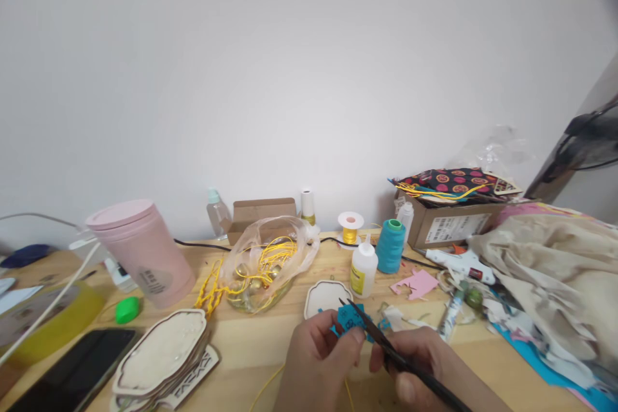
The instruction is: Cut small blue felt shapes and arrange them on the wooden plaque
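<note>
Near the bottom centre, my left hand (324, 354) pinches a small blue piece (351, 318) with dark markings between thumb and fingers. My right hand (420, 357) is closed round dark scissors (386, 346), whose parted tips reach over the blue piece toward the upper left. Just behind my hands lies a pale scalloped wooden plaque (328, 297), partly hidden by my left hand. A glue bottle (364, 270) with a yellow label stands behind the scissors, beside a spool of blue thread (391, 246).
Stacked wooden plaques (161, 347), a phone (82, 370) and a pink tumbler (145, 254) are at left. A plastic bag (270, 264) holds yellow cord. Right are pink scraps (415, 284), a glue gun (461, 264), beige cloth (560, 257) and a cardboard box (447, 225).
</note>
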Tool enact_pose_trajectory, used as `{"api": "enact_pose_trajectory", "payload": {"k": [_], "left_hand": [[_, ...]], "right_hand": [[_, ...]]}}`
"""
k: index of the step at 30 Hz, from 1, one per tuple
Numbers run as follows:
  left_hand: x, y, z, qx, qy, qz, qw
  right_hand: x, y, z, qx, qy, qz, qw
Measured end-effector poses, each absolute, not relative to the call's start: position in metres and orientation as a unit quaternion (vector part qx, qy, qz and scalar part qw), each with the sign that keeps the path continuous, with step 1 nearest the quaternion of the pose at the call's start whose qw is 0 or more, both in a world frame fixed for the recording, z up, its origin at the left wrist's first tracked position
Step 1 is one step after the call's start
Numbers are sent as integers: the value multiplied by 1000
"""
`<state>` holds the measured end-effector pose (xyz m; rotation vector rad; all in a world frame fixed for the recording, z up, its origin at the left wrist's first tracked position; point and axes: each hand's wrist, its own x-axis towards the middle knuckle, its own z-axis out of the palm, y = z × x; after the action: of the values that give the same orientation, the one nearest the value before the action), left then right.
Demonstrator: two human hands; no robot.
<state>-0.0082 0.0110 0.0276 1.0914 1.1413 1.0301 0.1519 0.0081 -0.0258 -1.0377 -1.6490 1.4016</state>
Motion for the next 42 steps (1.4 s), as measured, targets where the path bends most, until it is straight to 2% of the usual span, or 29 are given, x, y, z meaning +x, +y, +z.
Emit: {"api": "enact_pose_trajectory", "payload": {"k": [9,16,30,36,42], "left_hand": [[-12,11,30,487,482,422,594],[-14,13,28,497,490,397,596],[-9,11,34,475,461,422,619],[-7,12,29,454,435,431,646],[-9,13,30,458,454,428,633]], "right_hand": [[164,7,-20,-453,-680,477,325],[160,9,-12,-405,-686,529,294],[154,6,-21,-398,-653,537,356],[149,5,-4,-344,-656,585,331],[150,7,-1,-343,-660,572,346]]}}
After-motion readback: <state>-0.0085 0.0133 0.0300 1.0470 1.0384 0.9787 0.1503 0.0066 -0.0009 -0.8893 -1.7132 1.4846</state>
